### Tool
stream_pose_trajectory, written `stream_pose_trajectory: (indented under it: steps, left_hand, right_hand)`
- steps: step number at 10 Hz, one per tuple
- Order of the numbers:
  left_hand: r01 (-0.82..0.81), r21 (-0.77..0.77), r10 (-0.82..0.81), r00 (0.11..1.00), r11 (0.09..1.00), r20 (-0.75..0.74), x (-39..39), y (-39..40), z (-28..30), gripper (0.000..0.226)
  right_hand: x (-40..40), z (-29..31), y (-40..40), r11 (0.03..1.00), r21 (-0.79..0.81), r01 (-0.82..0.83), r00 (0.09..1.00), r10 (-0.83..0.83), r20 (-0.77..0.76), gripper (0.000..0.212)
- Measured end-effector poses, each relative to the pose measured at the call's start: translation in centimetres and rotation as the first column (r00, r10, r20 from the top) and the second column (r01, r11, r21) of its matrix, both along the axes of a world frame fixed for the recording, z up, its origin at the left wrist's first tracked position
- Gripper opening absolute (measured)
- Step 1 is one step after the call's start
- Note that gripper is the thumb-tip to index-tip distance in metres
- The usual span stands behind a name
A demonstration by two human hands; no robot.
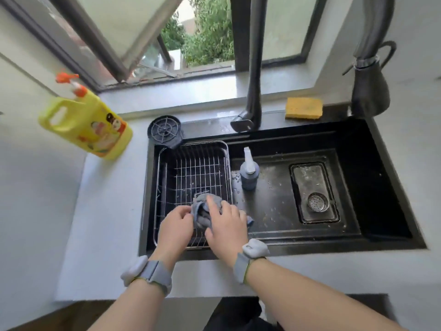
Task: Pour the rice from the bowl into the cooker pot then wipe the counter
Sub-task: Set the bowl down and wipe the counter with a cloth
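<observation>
A crumpled grey-blue cloth [201, 212] is held over the wire rack [191, 168] at the left of the black sink [358, 187]. My left hand [175, 225] grips the cloth's left side. My right hand [226, 223] lies over its right side with fingers around it. Both hands hang above the sink's near left part. Both wrists carry grey bands. Neither a rice bowl nor a cooker pot is in view. The pale counter [107, 211] surrounds the sink.
A yellow detergent jug [88, 123] with an orange cap stands on the counter at the left. A small spray bottle [248, 173] stands in the sink. A yellow sponge [304, 108] lies behind the sink, beside the black faucet [253, 91]. The drain strainer [318, 202] sits at right.
</observation>
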State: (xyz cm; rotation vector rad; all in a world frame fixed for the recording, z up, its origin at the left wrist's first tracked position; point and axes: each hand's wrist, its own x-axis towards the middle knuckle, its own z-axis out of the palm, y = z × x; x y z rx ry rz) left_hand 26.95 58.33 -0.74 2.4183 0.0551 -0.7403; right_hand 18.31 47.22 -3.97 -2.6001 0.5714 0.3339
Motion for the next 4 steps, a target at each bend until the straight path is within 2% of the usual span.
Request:
stream_pose_trajectory:
  steps: [1,2,3,4]
  left_hand:
    - [0.006,-0.009,-0.007,0.996,1.000,-0.092,0.0,1.2,-1.0,0.026]
    - [0.092,0.012,-0.088,0.979,0.996,-0.185,-0.6,1.7,-2.4,0.027]
    - [0.135,0.061,-0.125,0.982,0.989,-0.145,-0.8,1.2,-3.2,0.026]
    - [0.158,0.108,-0.158,0.987,0.981,-0.016,-0.4,-0.4,-2.4,0.031]
  right_hand:
    - [0.8,-1.0,0.7,0.994,-0.054,-0.099,0.993,0.095,-0.073,0.083]
    - [1.2,-1.6,1.3,0.973,-0.079,-0.218,0.968,0.205,-0.146,0.071]
    - [1.3,-1.1,1.2,0.967,-0.077,-0.242,0.963,0.229,-0.144,0.055]
    - [1.4,0.2,0.2,0.989,-0.055,-0.136,0.988,0.132,-0.079,0.053]
